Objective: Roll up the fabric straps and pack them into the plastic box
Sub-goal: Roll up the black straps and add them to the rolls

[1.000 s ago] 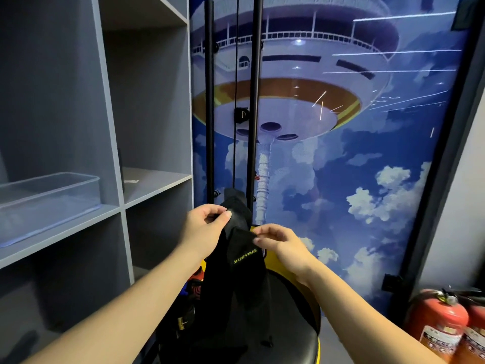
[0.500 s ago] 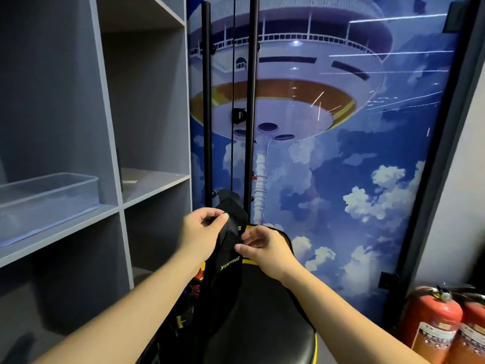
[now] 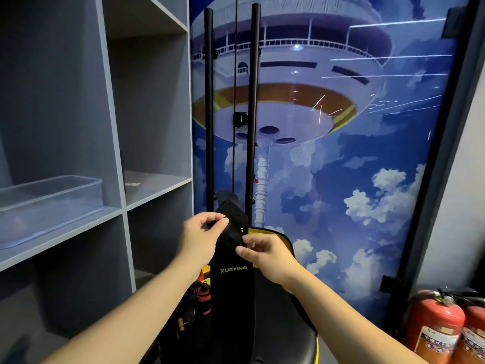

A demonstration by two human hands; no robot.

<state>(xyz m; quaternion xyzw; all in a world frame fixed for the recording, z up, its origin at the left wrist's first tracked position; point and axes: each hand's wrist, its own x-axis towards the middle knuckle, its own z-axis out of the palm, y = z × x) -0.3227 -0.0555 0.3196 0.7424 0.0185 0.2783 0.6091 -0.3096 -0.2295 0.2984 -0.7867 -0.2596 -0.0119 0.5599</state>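
Over the seat [image 3: 283, 324], both hands [image 3: 236, 248] pinch the black strap [image 3: 232, 285]

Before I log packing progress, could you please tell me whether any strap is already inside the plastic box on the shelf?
No, the plastic box looks empty, and both hands pinch the black strap.

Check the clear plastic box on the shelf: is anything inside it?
The plastic box on the grey shelf looks empty; no rolled straps show through its clear walls, though a faint shape blurs its lower left corner.
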